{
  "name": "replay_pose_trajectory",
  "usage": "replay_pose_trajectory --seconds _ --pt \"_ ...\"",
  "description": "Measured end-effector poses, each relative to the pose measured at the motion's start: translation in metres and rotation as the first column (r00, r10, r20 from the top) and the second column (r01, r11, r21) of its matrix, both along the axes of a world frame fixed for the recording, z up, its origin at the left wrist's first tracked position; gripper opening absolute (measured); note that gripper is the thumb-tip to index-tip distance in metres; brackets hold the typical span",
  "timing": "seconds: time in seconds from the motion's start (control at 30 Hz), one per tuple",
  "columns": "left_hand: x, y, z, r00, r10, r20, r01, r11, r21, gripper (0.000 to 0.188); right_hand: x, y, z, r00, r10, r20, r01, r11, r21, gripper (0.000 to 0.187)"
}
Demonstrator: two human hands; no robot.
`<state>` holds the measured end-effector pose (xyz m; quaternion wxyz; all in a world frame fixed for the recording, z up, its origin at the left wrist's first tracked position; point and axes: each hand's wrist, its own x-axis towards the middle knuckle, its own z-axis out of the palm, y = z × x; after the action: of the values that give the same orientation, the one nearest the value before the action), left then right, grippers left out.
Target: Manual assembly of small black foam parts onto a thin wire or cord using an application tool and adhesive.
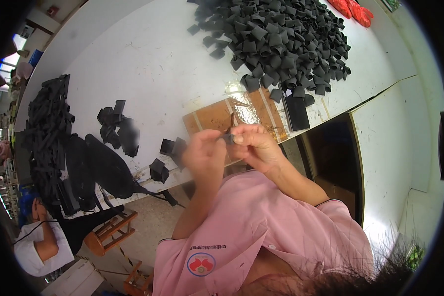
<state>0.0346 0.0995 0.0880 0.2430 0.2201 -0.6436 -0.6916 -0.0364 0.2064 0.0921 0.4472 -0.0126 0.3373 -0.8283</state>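
Note:
My left hand (204, 153) and my right hand (257, 144) meet over the near edge of the white table. Between their fingertips is a small dark grey piece (228, 138), mostly hidden by the fingers. The right thumb and forefinger pinch it. My left hand is slightly blurred, its fingers curled in against the same piece. A thin dark brown thing (232, 119) sticks up just beyond the fingertips; its kind is unclear. Under and beyond my hands lies a brown board (209, 117) with pale tape strips. Left of my left hand are a few loose dark pieces (159, 170).
A big heap of folded dark grey pieces (286, 44) covers the far table, beside a black phone-like slab (296, 112). At left lie dark strips (47, 123) and long black padded items (108, 165). A wooden stool (111, 232) and another person (42, 246) are at lower left.

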Motion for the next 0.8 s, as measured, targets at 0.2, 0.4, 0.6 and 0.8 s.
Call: replay_pose_trajectory --seconds 0.2,0.4,0.6,0.8 --pt "-0.007 -0.005 0.015 0.994 -0.048 -0.102 0.094 0.848 0.522 0.01 -0.009 0.006 0.014 0.969 0.183 -0.168 -0.161 0.977 0.137 0.02" --pt "-0.023 -0.023 0.044 0.835 -0.128 -0.535 0.545 0.054 0.837 0.015 -0.047 -0.007 0.055 0.833 0.158 -0.53 -0.064 0.979 0.192 0.023" --pt "-0.021 -0.02 0.01 0.863 -0.243 -0.443 0.504 0.352 0.788 0.013 -0.048 -0.006 0.018 0.822 0.187 -0.538 -0.148 0.982 0.115 0.023" --pt "-0.033 -0.013 0.027 0.98 -0.038 -0.197 0.021 0.996 -0.089 0.03 -0.05 -0.002 0.032 0.62 0.242 -0.746 0.132 0.905 0.404 0.027"
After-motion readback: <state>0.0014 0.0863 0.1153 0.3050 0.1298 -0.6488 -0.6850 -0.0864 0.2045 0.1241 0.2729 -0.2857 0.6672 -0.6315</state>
